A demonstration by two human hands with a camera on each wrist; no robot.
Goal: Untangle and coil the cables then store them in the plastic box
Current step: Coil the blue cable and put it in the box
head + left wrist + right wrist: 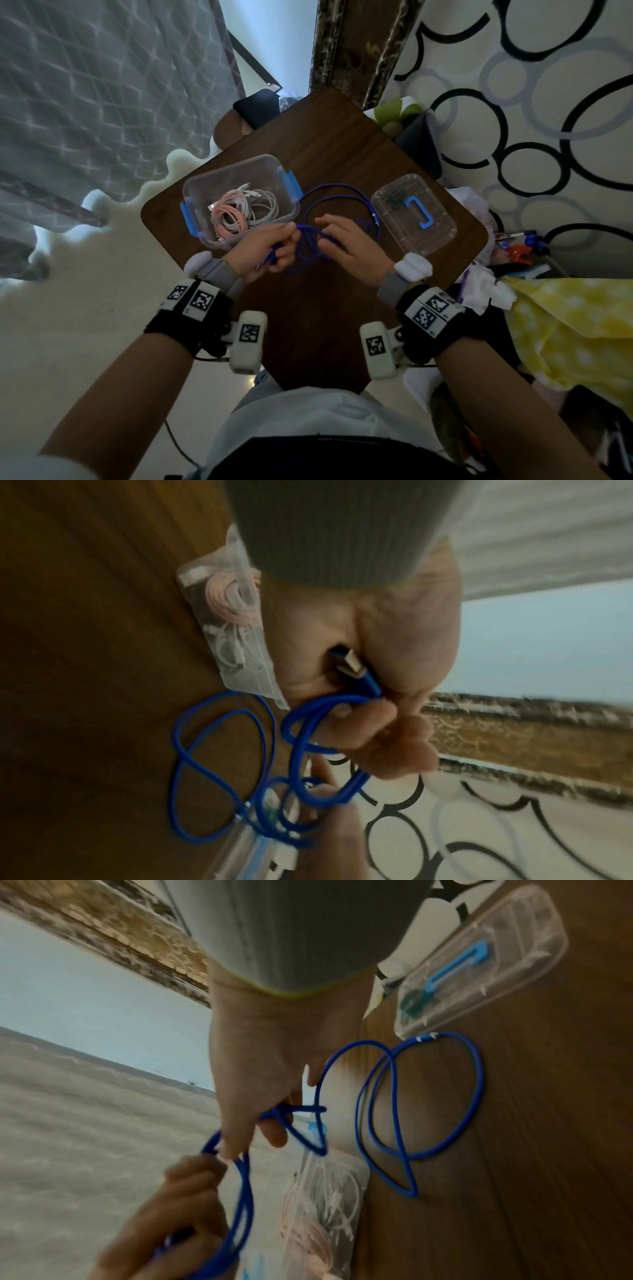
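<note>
A blue cable (337, 192) lies in loose loops on the brown table (325, 325), between the clear plastic box (191, 192) and its lid (442, 236). My left hand (284, 246) grips a small bundle of its loops, with the USB plug (349, 664) sticking out of the fist (377, 723). Just to the right, my right hand (329, 236) pinches a strand of the same cable (301, 1110) between thumb and fingers (274, 1134). Pink and white coiled cables (239, 212) lie inside the box. The cable's free loops (428, 1096) rest on the wood beside the lid (479, 961).
The box has blue latches (291, 183) and the lid a blue handle (423, 214). A yellow dotted cloth (565, 325) and small clutter (513, 246) sit off the table's right edge. Dark objects (257, 106) lie behind the table's far corner.
</note>
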